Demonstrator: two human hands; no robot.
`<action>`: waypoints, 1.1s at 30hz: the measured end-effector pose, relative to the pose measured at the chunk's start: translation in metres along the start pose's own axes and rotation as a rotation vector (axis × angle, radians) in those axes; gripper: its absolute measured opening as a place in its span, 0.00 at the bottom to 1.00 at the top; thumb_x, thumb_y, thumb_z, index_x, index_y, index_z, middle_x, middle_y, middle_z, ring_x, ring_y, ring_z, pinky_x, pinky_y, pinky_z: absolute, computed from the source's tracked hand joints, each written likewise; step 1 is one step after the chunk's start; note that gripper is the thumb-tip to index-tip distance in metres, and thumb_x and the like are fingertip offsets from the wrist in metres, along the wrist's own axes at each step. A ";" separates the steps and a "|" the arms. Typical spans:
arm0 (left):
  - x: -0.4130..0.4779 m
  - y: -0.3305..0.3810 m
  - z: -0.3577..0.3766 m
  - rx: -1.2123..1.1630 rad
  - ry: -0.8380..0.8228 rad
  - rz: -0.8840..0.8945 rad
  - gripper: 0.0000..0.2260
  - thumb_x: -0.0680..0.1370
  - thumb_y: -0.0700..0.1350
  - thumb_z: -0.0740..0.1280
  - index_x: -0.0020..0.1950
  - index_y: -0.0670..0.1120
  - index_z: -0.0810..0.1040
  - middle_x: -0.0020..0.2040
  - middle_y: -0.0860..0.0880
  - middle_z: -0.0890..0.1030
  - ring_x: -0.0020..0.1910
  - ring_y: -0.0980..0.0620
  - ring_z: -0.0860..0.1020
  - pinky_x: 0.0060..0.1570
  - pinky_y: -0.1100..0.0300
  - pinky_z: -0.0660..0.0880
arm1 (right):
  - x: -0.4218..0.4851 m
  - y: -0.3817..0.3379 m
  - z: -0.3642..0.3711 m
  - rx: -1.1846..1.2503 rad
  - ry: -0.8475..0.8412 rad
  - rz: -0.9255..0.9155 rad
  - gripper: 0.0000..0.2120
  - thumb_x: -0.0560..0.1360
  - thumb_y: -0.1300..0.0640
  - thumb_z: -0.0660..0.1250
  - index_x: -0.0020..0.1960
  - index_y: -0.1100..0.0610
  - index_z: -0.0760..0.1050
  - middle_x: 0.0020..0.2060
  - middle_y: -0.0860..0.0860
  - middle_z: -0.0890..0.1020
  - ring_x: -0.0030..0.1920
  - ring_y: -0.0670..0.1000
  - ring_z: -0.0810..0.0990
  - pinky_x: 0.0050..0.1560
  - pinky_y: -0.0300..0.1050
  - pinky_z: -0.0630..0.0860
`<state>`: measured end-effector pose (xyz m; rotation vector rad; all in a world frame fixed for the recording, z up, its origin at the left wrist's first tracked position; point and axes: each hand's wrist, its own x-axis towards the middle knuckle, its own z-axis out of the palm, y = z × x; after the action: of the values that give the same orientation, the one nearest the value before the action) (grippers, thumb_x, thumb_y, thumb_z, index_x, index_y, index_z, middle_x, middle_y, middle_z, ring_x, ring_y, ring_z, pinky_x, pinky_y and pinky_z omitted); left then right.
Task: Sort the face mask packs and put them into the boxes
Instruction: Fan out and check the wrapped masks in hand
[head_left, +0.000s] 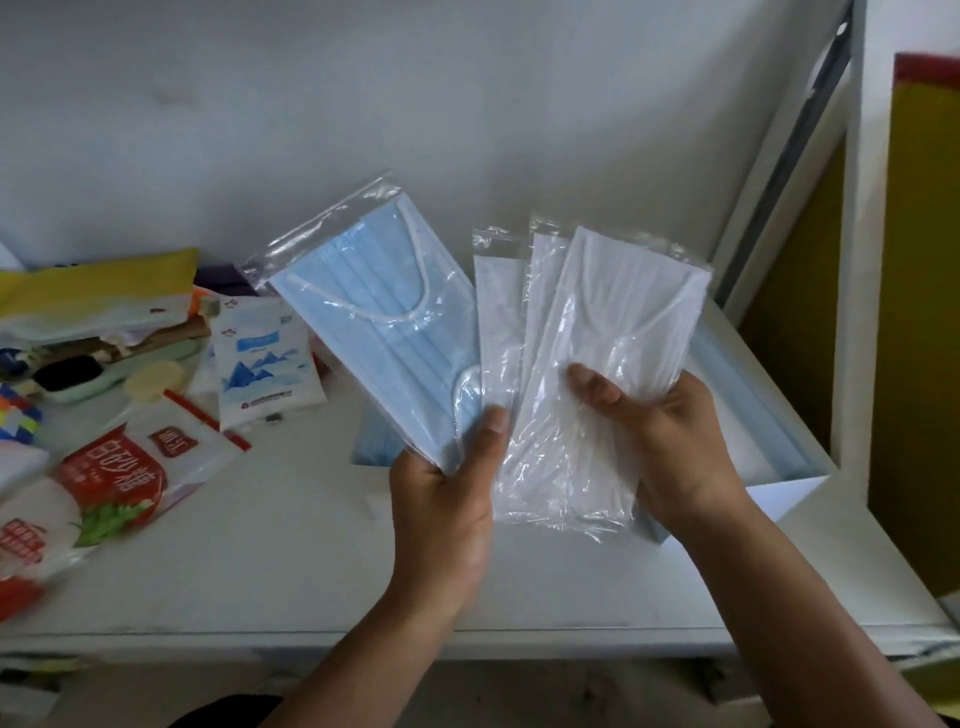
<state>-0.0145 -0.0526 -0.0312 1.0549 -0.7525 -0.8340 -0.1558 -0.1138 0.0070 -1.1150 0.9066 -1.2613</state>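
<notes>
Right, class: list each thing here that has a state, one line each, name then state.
blue mask pack: sealed, held up in left hand
white mask packs: fanned out, held in right hand
box: open, on the table
red-printed bag: lying flat on the table

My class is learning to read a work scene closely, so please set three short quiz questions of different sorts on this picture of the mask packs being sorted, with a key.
1. True or false: the left hand holds the blue mask pack.
2. Which colour are the packs fanned out in the right hand? A) blue B) white C) yellow
3. Fill in: the red-printed food bag lies on the table to the person's ____.

Key:
1. True
2. B, the white mask packs
3. Left
</notes>
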 end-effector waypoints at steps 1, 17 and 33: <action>0.000 0.001 0.000 -0.011 0.013 0.014 0.14 0.70 0.54 0.75 0.51 0.48 0.85 0.49 0.43 0.85 0.54 0.42 0.83 0.58 0.38 0.78 | 0.000 -0.002 0.000 -0.006 -0.029 0.013 0.17 0.64 0.57 0.78 0.52 0.59 0.81 0.43 0.53 0.88 0.44 0.54 0.87 0.43 0.49 0.83; -0.012 0.008 0.009 0.181 -0.118 0.006 0.11 0.71 0.45 0.74 0.49 0.41 0.82 0.34 0.53 0.83 0.35 0.60 0.82 0.34 0.70 0.74 | 0.002 -0.004 -0.009 0.007 -0.012 0.029 0.18 0.64 0.54 0.77 0.52 0.59 0.83 0.47 0.55 0.87 0.48 0.57 0.87 0.50 0.55 0.81; 0.004 0.002 -0.002 0.035 0.088 0.082 0.10 0.70 0.56 0.73 0.49 0.56 0.86 0.49 0.52 0.86 0.56 0.48 0.83 0.62 0.38 0.75 | 0.019 -0.052 -0.079 -0.529 0.412 -0.265 0.08 0.77 0.53 0.70 0.42 0.56 0.79 0.36 0.46 0.83 0.35 0.42 0.83 0.37 0.40 0.79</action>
<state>-0.0109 -0.0549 -0.0296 1.0777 -0.7330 -0.7018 -0.2425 -0.1413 0.0387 -1.4469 1.5005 -1.5501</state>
